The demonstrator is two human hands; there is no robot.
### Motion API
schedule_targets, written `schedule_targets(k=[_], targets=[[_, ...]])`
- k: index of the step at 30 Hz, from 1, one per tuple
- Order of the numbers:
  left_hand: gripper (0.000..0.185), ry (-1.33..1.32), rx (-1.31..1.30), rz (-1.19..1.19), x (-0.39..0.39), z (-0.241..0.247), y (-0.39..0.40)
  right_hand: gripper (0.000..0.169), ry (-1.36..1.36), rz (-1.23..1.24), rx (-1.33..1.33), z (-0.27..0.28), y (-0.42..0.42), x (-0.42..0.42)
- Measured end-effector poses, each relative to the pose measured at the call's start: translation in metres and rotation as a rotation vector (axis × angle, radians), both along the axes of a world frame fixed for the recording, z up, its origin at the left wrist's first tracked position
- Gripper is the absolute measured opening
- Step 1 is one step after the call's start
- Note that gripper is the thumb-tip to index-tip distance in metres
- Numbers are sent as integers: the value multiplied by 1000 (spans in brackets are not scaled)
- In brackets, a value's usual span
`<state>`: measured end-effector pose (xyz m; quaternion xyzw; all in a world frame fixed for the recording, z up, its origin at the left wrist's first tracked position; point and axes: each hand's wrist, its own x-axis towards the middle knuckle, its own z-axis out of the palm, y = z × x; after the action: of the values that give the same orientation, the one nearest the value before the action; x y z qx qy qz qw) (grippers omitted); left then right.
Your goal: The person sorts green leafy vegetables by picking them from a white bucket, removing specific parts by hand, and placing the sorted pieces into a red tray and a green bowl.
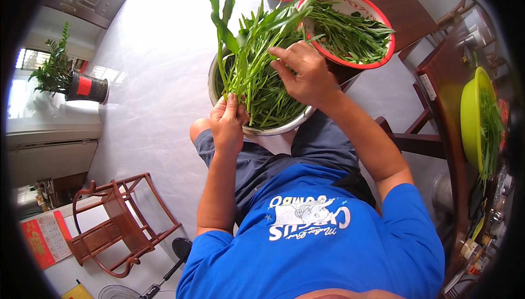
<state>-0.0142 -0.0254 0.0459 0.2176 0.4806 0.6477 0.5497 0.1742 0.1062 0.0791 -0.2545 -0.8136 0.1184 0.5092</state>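
Note:
My left hand [228, 120] grips the lower stems of a bunch of leafy greens [242, 67], which look like water spinach. The bunch stands up above a metal basin [287, 127] between my knees. More loose greens [272, 108] lie in that basin. To the right of the bunch, my right hand [305, 73] has its thumb and index finger apart, pointing at the stems. Nothing shows between those fingers; the other fingers are curled. Beyond it, a red-rimmed enamel basin [389, 24] holds a pile of long-stemmed greens [348, 32].
The enamel basin rests on a brown wooden stool [406, 16]. Behind the metal basin stands a lined bin [281, 1]. At right, a wooden table [445, 69] carries a yellow-green basin [469, 114] of greens. A wooden chair [123, 221] and fan [154, 288] are at lower left.

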Motion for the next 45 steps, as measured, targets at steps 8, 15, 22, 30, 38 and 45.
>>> schedule_targets(k=[8, 15, 22, 30, 38, 45], targets=[[22, 159, 41, 51, 15, -8, 3, 24, -66, 61, -15, -8, -25, -21], [21, 209, 35, 77, 23, -2, 4, 18, -180, 83, 105, -21, -21, -23], [22, 285, 8, 70, 23, -3, 5, 12, -127, 55, 69, -12, -22, -28], [25, 414, 0, 99, 23, -9, 6, 25, -359, 116, 250, -8, -13, -31], [25, 730, 27, 171, 24, -15, 6, 8, -384, 264, 150, -12, -9, -34], [22, 877, 34, 206, 27, -13, 11, 9, -116, 311, -126, -29, -7, -40]])
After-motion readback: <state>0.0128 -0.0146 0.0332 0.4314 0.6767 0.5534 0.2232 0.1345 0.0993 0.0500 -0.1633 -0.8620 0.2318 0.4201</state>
